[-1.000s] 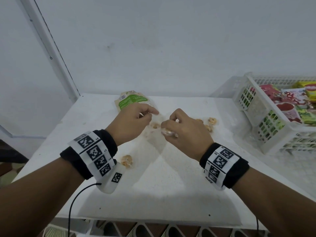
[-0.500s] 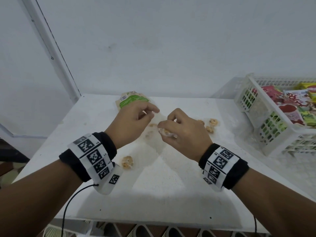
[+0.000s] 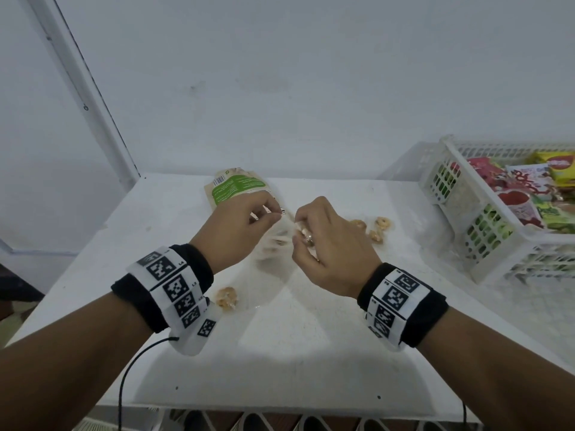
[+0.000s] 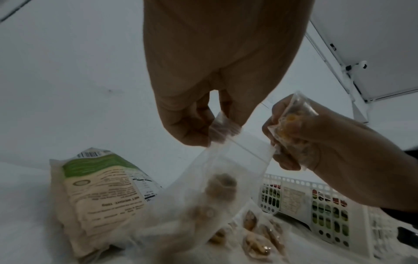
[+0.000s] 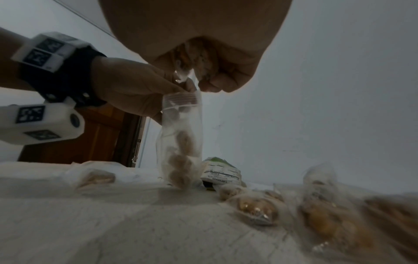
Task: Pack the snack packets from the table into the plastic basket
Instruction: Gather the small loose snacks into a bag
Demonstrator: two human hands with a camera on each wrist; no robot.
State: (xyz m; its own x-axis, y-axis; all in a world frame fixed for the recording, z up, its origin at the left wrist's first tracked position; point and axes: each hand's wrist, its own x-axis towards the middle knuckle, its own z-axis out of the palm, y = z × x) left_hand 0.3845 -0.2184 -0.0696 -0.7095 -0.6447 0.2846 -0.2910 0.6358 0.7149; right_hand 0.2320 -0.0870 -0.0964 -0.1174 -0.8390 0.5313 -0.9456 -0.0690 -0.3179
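Clear zip bag (image 4: 226, 171) of brown snacks, hanging upright
Pinched at nine o'clock by left hand (image 3: 239, 225), three o'clock by packet-clutching right hand (image 3: 333, 244)

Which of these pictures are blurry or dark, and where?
Head view: evenly lit and sharp, though the clear zip bag between the hands smears. Left wrist view: dim, the left hand shaded, and the bag's lower half blurred. Right wrist view: dimmest, with the near small packets out of focus.

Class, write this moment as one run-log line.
left hand: pinches clear zip bag top | right hand: holds small snack packet, pinches bag | basket: partly filled
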